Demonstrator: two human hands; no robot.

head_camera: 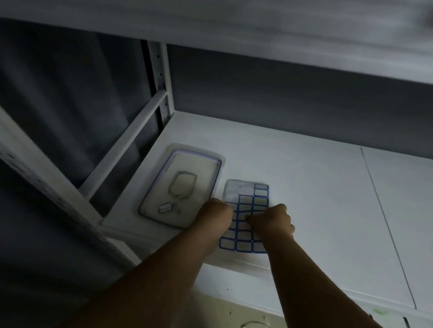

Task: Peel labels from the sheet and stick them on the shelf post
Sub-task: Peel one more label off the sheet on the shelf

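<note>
A label sheet (243, 239) with blue-bordered pale labels lies flat on the white shelf board (311, 197). Its top-left corner shows bare backing. My left hand (215, 214) rests on the sheet's left edge with fingers curled down. At the middle of the sheet, my right hand (274, 220) has its fingertips pinched on a label. Whether the label is lifted off is hidden by the fingers. The white perforated shelf post (162, 82) stands at the back left corner.
A clear plastic lid (182, 187) with a blue seal lies left of the sheet, near the shelf's left edge. An upper shelf (221, 22) hangs overhead. A diagonal front post (41, 176) crosses at left. Dark curtain behind. Floor and a round object below.
</note>
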